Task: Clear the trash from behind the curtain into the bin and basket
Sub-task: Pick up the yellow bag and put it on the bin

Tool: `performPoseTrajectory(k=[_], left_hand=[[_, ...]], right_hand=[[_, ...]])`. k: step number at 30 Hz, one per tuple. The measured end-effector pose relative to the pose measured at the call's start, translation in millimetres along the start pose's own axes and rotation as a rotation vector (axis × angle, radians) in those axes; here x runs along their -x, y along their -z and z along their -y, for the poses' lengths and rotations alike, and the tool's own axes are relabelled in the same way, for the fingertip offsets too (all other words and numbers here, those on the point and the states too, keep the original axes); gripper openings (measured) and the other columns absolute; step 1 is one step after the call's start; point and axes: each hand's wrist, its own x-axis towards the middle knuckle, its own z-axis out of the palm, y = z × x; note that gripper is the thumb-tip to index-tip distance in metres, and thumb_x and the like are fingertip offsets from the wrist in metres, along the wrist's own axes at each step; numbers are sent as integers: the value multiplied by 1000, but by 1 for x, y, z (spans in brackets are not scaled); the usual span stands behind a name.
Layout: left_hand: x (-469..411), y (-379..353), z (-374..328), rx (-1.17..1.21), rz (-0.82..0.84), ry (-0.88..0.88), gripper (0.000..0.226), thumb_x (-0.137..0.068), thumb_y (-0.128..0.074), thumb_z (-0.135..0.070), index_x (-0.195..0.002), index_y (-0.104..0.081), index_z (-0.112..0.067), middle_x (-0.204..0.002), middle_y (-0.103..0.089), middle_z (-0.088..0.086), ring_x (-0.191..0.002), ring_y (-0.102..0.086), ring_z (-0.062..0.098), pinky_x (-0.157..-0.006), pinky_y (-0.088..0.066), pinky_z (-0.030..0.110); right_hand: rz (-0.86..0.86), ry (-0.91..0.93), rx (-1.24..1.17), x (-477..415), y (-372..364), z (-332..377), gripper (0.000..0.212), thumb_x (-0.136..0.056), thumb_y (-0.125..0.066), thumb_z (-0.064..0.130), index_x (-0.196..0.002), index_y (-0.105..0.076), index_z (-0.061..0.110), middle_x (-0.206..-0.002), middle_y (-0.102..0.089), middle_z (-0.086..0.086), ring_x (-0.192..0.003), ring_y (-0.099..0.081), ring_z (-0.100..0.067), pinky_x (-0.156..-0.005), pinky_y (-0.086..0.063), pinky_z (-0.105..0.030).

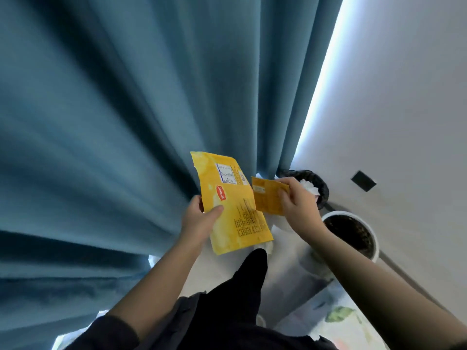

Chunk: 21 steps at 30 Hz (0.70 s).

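Backdrop: pleated teal fabric curtain (113, 109) fills left frame.
Left hand (199, 218): grip pinching large yellow plastic wrapper (232, 203), centre.
Right hand (298, 205): grip pinching small orange packet (267, 198), beside black-lined bin (321, 185).

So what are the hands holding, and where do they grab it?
The left hand pinches the big yellow packet at its left edge. The right hand grips the small yellow packet by its right edge.

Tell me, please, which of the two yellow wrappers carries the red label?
The large yellow wrapper in the left hand has the red label, plus a white panel near its top. The small darker wrapper held by the right hand shows no red.
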Motion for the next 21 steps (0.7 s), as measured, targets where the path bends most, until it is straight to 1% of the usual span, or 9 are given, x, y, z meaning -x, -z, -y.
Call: performPoseTrajectory(k=[2, 4, 7, 10, 12, 14, 16, 18, 21], left_hand=[[-30, -32, -19, -34, 61, -9, 18, -86, -68, -17, -99, -58, -24, -96, -66, -6, -86, -64, 12, -70, -54, 34], [-61, -64, -37, -76, 113, 7, 19, -86, -68, -18, -101, -58, -25, -98, -67, -6, -87, -64, 12, -67, -53, 31], [-101, -114, -58, -172, 193, 46, 17, -85, -68, -19, -95, -58, -27, -97, -67, -4, -88, -65, 18, -75, -56, 40], [-137, -169, -70, -306, 305, 47, 20, -85, -67, -16, -101, -57, -23, -100, -66, -2, -88, -63, 17, -71, -53, 32], [-159, -206, -73, -340, 354, 69, 22, -85, -67, -13, -103, -55, -19, -102, -64, 0, -87, -62, 17, -68, -52, 31], [-180, -242, -69, -357, 380, 93, 22, -85, -65, -9, -103, -55, -17, -100, -63, 1, -83, -61, 16, -63, -49, 27], [-204, -277, -57, -363, 400, 143, 22, -87, -63, -7, -105, -55, -15, -98, -61, 1, -82, -59, 16, -58, -47, 22], [-231, -311, -34, -403, 416, 201, 24, -88, -61, -8, -111, -55, -12, -99, -60, 3, -83, -58, 18, -62, -48, 25], [-274, -355, 16, -421, 415, 281, 29, -89, -58, -5, -118, -53, -7, -104, -60, 9, -85, -57, 21, -69, -48, 28]], right_hand=[[-56, -42, -9, -29, 16, -15, 16, -96, -51, 10, -102, -62, 20, -81, -59, 16, -75, -54, 4, -63, -40, -13], [-94, -96, -44, -58, 33, -32, 15, -95, -53, 8, -97, -61, 20, -80, -60, 13, -72, -55, 2, -64, -42, -17], [-157, -183, -32, -97, 57, -61, 13, -94, -55, 8, -91, -60, 19, -79, -62, 7, -72, -55, -6, -67, -43, -27], [-172, -300, 7, -130, 77, -97, 10, -94, -55, 11, -93, -62, 19, -81, -65, 6, -76, -59, -12, -69, -45, -29], [-170, -375, 33, -146, 87, -125, 10, -94, -54, 11, -96, -62, 17, -83, -65, 5, -78, -60, -15, -71, -46, -32], [-170, -462, 67, -159, 92, -159, 12, -93, -52, 12, -98, -63, 15, -86, -65, 3, -81, -60, -17, -73, -46, -34], [-158, -534, 88, -174, 94, -198, 12, -94, -51, 13, -98, -62, 18, -87, -65, 5, -82, -61, -17, -72, -46, -33], [-141, -601, 114, -189, 90, -240, 12, -94, -49, 16, -96, -60, 22, -83, -64, 7, -77, -60, -17, -70, -49, -36], [-93, -630, 177, -212, 75, -308, 13, -95, -48, 19, -96, -60, 23, -83, -65, 3, -76, -61, -20, -68, -49, -38]])
